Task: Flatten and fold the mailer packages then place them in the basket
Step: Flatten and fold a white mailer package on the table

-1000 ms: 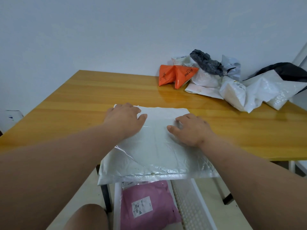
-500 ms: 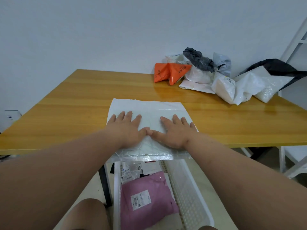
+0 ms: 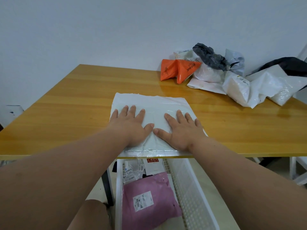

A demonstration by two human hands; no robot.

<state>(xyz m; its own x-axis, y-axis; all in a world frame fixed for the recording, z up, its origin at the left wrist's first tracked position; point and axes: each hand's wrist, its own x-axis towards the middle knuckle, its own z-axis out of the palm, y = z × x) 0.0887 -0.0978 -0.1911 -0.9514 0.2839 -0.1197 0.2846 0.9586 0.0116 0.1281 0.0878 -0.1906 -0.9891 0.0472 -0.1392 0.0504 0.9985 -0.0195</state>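
We find the white mailer (image 3: pixel 154 103) flat at the counter's (image 3: pixel 66 113) six o'clock edge, pressed under the left hand (image 3: pixel 131 125) and right hand (image 3: pixel 181 130), fingers spread; we judge it light, limp, slippery, best pinched at its twelve o'clock corners.

Left hand (image 3: pixel 131 125) and right hand (image 3: pixel 181 130) press flat, fingers spread, on white mailer (image 3: pixel 154 103) at near edge of wooden table (image 3: pixel 66 113). Thumbs almost touching. White basket (image 3: pixel 191 193) below holds pink mailer (image 3: pixel 147 201). Mailer pile (image 3: pixel 232 77) far right.
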